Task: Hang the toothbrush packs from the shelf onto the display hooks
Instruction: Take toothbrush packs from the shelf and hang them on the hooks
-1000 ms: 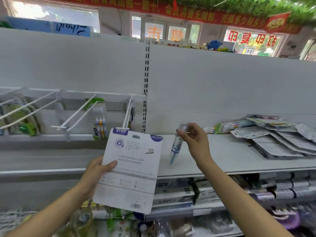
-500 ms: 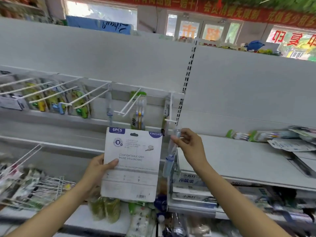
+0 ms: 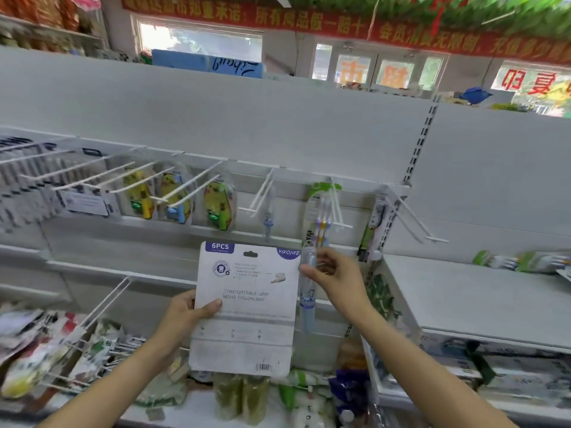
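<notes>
Fingers first: the left hand (image 3: 188,313) is pinching the left edge of a big white 6PCS card pack (image 3: 247,307), thumb curled over the front, back of the card facing the camera. The right hand (image 3: 336,279) has its fingertips (image 3: 309,268) closed around the top of a slim clear single-toothbrush pack (image 3: 307,298) that dangles straight down, just beside the card's right edge.

Only one view to go on, the head cam, and it's kinda smeared at the edges. Both packs are up in front of the peg rail, below the white display hooks (image 3: 262,193). The double-wire hook above the card looks free at its front end, with something small and blue hanging near the back. The next hook to the right already carries a green-topped toothbrush pack (image 3: 321,211). More packs are lying on the grey shelf (image 3: 463,298) off to the right, so I'd say there's plenty left to do.

If I were doing it: deal with one pack at a time. Lift the card so its hang slot (image 3: 250,254) lines up with the hook tip, keep it square to the wire, then slide it back. Holding it by one edge means it'll want to twist, so steady the top. Whether the slim pack has a hang hole I can't tell, the fingers cover it.
</notes>
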